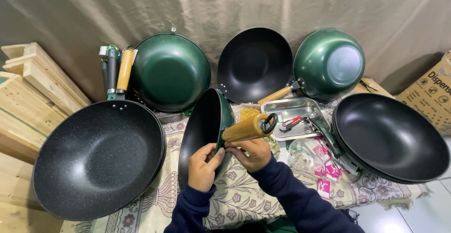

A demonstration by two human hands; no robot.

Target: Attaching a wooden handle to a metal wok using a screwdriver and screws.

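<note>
The green wok (206, 129) is held on edge just above the patterned cloth (244, 200), its dark inside turned toward the left hand (203, 166) and its wooden handle (246, 128) pointing out over the right hand (251, 154). The left hand is closed around the rim just beside the handle joint, thumb on the inside. The right hand is curled under the base of the handle, fingertips pinched at the joint; whether something small is gripped there cannot be told.

A slip is judged the main risk: the wok is balanced on its edge, and if the left-hand grip were loosened while the joint is worked, the pan could be rolled or tipped onto the cloth. The handle may also be seated crooked if it is turned while the wok is tilted.

To the left of the hands a large speckled pan (98, 158) is lying; to the right, black pans (390, 136) are stacked. Beyond the hands a metal tray (293, 108) with red-handled pliers (291, 121) is set, close enough to be knocked by the swinging handle. Further back, more woks (253, 64) are leaned against the curtain.
</note>
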